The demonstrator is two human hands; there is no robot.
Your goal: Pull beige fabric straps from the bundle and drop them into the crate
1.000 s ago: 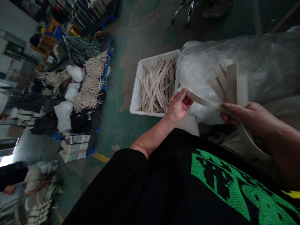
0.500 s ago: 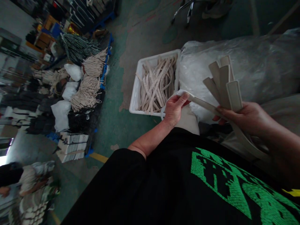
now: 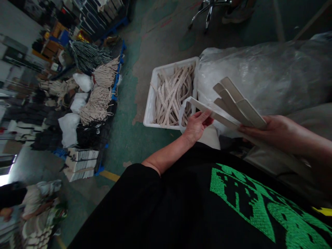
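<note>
My right hand [image 3: 275, 133] is closed on a bundle of several flat beige fabric straps [image 3: 240, 103] whose ends fan up and to the left. One strap [image 3: 204, 109] reaches left from the bundle to my left hand [image 3: 197, 124], whose fingers pinch it near its end, just beside the right edge of a white plastic crate [image 3: 150, 103]. The crate sits on the floor and is full of loose beige straps [image 3: 172, 95].
A large clear plastic bag [image 3: 267, 69] bulges right of the crate. Bundles of cord and white sacks [image 3: 88, 97] lie piled on the green floor at the left. Chair legs [image 3: 207, 10] stand at the top. Another person [image 3: 28, 204] crouches at the lower left.
The strap ends in my right hand have tilted from upright to pointing left. My left hand has slid along the single strap and stayed beside the crate.
</note>
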